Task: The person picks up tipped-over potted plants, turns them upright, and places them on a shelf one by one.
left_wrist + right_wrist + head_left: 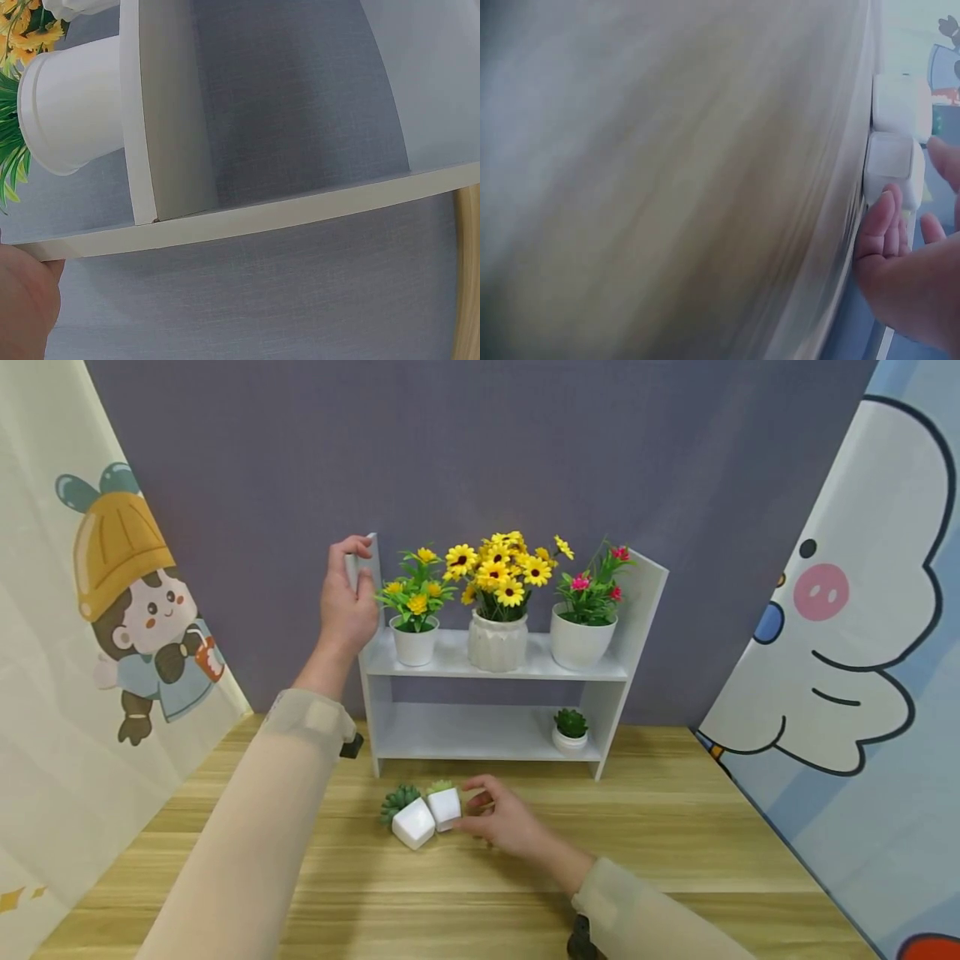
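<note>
1. The small white square pot with a pale green succulent (444, 806) stands on the light wooden tabletop (675, 843), in front of the shelf and just beside a second white square pot with a darker green succulent (411, 818), the two touching.
2. The right hand (504, 820) rests low on the tabletop; its fingers are curled round the right side of the pale-succulent pot, fingertips (881, 225) against its white wall.
3. The left hand (347, 597) is raised and grips the top of the left side panel of the white two-tier wooden shelf (495, 664), thumb and fingers pinching the panel's upper edge.
4. The upper tier carries three white pots: small yellow flowers (415, 602), a ribbed vase of yellow daisies (498, 610) and pink flowers (583, 618).
5. The lower tier holds a small round white pot with a green succulent (570, 729), at its right end.
</note>
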`<state>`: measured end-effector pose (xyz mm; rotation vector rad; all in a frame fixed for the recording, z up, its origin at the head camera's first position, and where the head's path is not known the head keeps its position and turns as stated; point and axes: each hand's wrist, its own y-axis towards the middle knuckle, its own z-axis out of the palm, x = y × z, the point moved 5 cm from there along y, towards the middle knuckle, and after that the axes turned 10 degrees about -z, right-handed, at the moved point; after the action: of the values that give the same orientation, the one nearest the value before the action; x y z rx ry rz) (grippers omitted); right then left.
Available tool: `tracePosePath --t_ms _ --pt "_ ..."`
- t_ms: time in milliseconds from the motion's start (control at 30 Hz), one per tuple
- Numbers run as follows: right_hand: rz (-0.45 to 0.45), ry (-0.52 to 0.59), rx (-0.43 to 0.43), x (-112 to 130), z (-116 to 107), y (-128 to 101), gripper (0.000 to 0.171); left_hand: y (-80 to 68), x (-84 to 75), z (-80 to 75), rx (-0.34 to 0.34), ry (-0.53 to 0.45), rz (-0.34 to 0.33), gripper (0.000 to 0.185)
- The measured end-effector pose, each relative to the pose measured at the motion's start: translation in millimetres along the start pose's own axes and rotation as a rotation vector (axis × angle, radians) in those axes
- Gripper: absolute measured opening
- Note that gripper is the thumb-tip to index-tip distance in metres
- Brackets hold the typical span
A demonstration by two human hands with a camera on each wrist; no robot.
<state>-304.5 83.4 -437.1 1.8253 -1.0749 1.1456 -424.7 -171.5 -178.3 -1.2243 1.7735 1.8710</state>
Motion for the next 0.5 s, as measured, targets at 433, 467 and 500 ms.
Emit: tracePosePath --t_ms 433,467,500 --pt "0.017 -0.005 -0.032 1.0 12.2 9.0 0.069 1.2 1.5 -0.4 0.008 0.014 0.001 0.023" --pt "0.017 -0.005 -0.033 1.5 12.4 9.4 0.068 1.2 1.4 -0.4 0.01 0.015 0.001 0.023" --pt "0.015 -0.005 -0.034 1.6 12.6 10.1 0.067 1.3 1.5 -0.5 0.01 0.015 0.0 0.023"
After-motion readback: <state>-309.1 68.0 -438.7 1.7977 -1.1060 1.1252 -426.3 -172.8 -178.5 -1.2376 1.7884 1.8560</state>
